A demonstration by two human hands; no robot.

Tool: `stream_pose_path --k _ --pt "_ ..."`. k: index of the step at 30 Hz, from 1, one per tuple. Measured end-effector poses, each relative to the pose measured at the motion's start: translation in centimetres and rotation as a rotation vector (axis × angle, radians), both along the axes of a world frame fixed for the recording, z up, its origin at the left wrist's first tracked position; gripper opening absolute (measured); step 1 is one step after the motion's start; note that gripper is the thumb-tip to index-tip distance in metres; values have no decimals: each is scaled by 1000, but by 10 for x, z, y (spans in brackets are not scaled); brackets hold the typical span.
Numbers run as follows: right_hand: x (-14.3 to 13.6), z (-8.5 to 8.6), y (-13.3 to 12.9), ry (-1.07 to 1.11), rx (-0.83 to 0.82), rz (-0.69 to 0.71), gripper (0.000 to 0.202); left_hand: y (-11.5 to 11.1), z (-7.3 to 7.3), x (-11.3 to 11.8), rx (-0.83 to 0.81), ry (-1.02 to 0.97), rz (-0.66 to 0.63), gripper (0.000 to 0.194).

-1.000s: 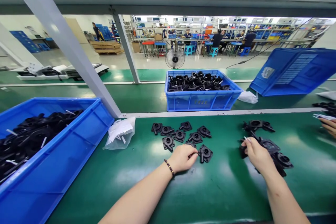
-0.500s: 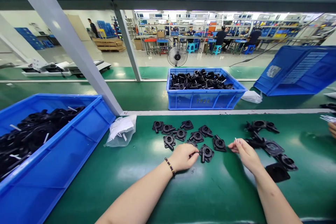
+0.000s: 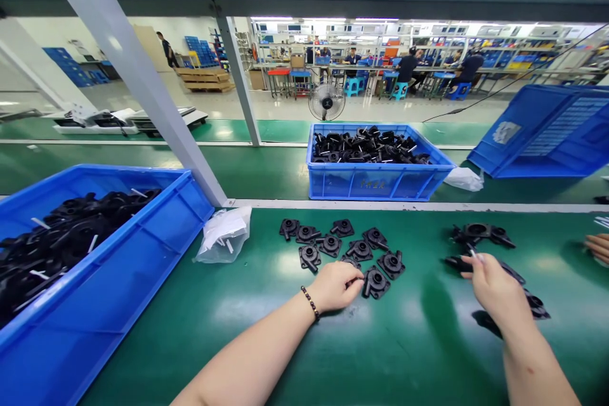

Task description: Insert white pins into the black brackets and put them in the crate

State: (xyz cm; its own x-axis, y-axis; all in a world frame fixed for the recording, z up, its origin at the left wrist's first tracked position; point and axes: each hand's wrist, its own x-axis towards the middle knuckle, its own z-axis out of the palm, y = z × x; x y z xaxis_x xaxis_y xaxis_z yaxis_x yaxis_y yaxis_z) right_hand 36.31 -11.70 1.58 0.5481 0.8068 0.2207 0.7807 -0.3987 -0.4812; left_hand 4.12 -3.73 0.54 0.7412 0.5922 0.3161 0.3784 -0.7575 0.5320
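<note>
My left hand (image 3: pixel 339 285), a beaded bracelet at its wrist, rests on the green work surface with fingers curled together. Its fingertips hide whatever they may hold; a partly covered black plastic housing (image 3: pixel 351 261) lies just beyond them. Right beside them is another black housing (image 3: pixel 376 282) with a round opening and a side spout. Several similar housings (image 3: pixel 330 244) lie spread behind the hand. My right hand (image 3: pixel 499 288) pinches a small white rod (image 3: pixel 472 253) between thumb and finger. It hovers over a second group of black parts (image 3: pixel 478 230), hiding some of them.
A blue crate (image 3: pixel 157 260) of black parts with white rods stands at left, and another blue crate (image 3: pixel 375 183) sits behind the housings. A clear bag (image 3: pixel 223 236) holds white rods. An empty blue crate (image 3: pixel 537 133) is tilted at back right. Another person's hand (image 3: pixel 598 247) shows at the right edge.
My right hand has moved right, from beside the nearer housings to above the right-hand group, white rod in its fingers. The rightmost nearer housing has turned and shifted left. My left hand stays put.
</note>
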Motion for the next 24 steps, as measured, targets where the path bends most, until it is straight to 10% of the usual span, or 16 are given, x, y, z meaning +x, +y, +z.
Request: stream_pose_path --k 8,24 --pt "14 -6 6 -58 -31 -9 13 0 -1 1 7 -2 3 19" --pt "-4 11 45 557 -116 107 21 1 -5 1 6 1 1 19"
